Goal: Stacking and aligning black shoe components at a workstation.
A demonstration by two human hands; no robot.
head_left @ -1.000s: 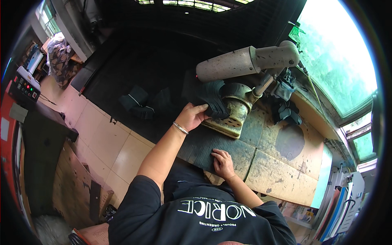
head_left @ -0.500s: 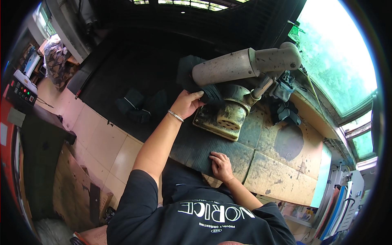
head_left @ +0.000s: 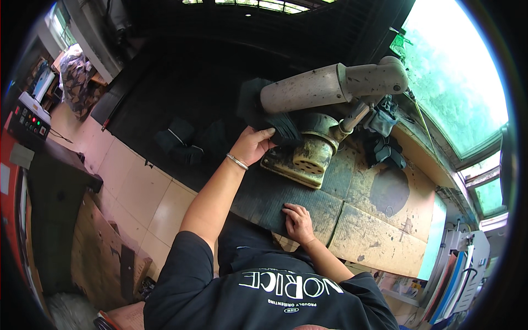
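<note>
My left hand [head_left: 254,145] is closed on the near side of a stack of dark cloth pieces [head_left: 286,130], with the thumb on top and the fingers hidden beneath. The layered edges of the stack fan out toward a stained metal machine base [head_left: 311,159]. Over the far side of the stack hangs the base's thick grey cylindrical arm [head_left: 306,89]. My right hand [head_left: 298,222] lies on the front edge of the cardboard-covered table [head_left: 379,233], holding nothing, its fingers loosely stretched out.
Tied dark bundles [head_left: 180,141] lie left of my left hand on a black surface [head_left: 137,104]. Dark cloths [head_left: 384,149] sit right of the machine, by the window [head_left: 456,82]. A control box with lit buttons [head_left: 29,120] stands at far left.
The edges of the stack in my left hand are more fanned out, and that hand has dipped slightly. My right hand has stayed in place.
</note>
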